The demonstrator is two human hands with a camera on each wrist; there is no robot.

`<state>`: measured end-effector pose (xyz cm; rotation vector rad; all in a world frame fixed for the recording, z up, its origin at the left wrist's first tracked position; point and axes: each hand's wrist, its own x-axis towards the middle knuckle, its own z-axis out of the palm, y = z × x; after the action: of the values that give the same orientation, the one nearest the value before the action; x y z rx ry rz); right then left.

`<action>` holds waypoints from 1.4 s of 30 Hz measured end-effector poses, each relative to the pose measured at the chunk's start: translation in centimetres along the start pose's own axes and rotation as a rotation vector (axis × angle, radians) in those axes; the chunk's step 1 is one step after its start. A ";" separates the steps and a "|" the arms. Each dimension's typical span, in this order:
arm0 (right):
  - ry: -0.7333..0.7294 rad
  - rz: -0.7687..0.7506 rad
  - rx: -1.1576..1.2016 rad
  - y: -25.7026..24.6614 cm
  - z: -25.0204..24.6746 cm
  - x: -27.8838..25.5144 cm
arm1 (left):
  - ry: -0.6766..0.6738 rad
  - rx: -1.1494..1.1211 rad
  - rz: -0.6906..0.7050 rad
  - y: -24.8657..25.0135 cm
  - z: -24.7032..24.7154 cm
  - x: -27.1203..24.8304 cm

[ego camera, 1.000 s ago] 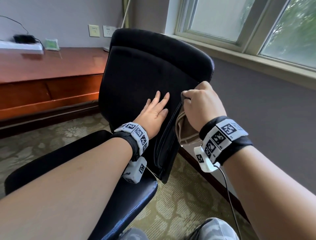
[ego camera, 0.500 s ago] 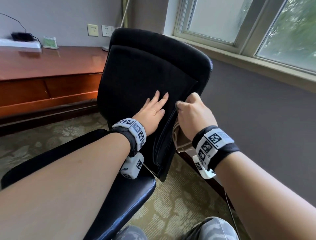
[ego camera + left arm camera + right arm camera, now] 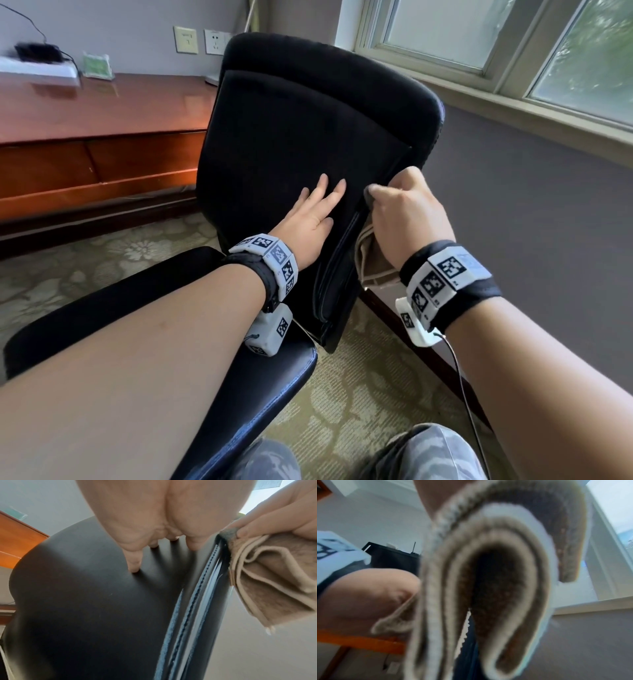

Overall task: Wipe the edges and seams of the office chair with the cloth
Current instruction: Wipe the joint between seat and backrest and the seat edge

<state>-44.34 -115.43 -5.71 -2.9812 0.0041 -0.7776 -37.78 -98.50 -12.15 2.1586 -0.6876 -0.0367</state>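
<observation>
The black office chair [image 3: 301, 144] fills the middle of the head view, its backrest facing me. My left hand [image 3: 317, 212] lies flat on the backrest pad with straight fingers [image 3: 135, 562]. My right hand [image 3: 404, 212] grips a folded beige cloth [image 3: 371, 260] and presses it against the stitched seam [image 3: 195, 601] on the backrest's right edge. The cloth [image 3: 267, 582] hangs below the fist in folds. In the right wrist view the blurred cloth [image 3: 488, 588] covers most of the picture.
A wooden desk [image 3: 102, 137] stands to the left against the wall with sockets [image 3: 215, 41]. The chair seat [image 3: 267, 387] lies under my left forearm. A grey wall below the window [image 3: 513, 41] runs along the right. Patterned carpet [image 3: 342, 394] covers the floor.
My right hand with the cloth has slid down the backrest's right seam, toward me. The left hand has stayed flat on the pad.
</observation>
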 end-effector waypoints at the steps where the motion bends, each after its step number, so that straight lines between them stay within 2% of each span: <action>1: 0.055 0.029 0.050 0.2 0.0 0.0 | -0.001 -0.007 -0.001 -0.2 0.1 -0.1; 3: 0.098 0.027 0.055 -0.1 0.7 -0.4 | -0.002 -0.010 0.003 -0.5 0.3 -0.2; 7: -0.059 -0.066 -0.055 -1.1 3.1 -2.0 | -0.001 -0.008 0.013 -1.0 0.4 -0.4; 9: -0.026 -0.087 -0.055 -1.0 2.5 -1.7 | -0.002 -0.010 0.013 -1.1 0.4 -0.4; 12: 0.012 -0.032 -0.020 -0.4 1.4 -0.6 | -0.006 -0.027 0.011 -1.2 0.3 -0.3; 15: 0.080 -0.039 -0.013 -0.7 2.1 -0.9 | -0.005 -0.027 0.022 -1.4 0.1 -0.4; 19: -0.081 -0.151 -0.106 -0.9 4.8 -2.1 | 0.005 -0.005 0.025 -1.6 0.0 -0.7; 23: 0.040 -0.061 -0.005 -0.6 3.8 -1.6 | 0.014 0.004 0.034 -1.8 0.2 -0.6; 26: 0.068 -0.039 0.002 -0.9 4.2 -2.0 | 0.021 0.012 0.039 -2.1 0.5 -0.7; 31: -0.132 -0.152 -0.091 -1.4 7.1 -3.9 | 0.019 0.023 0.033 -2.7 1.0 -1.1; 37: 0.109 -0.026 0.078 -0.8 4.8 -2.3 | 0.018 0.038 0.041 -3.4 1.1 -1.1; 42: -0.090 -0.125 -0.037 -1.7 7.8 -4.4 | 0.007 0.034 0.015 -4.4 1.8 -1.9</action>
<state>-44.44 -113.22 -14.55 -3.0732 -0.1752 -0.6600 -37.80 -96.73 -16.95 2.1845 -0.7055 -0.0093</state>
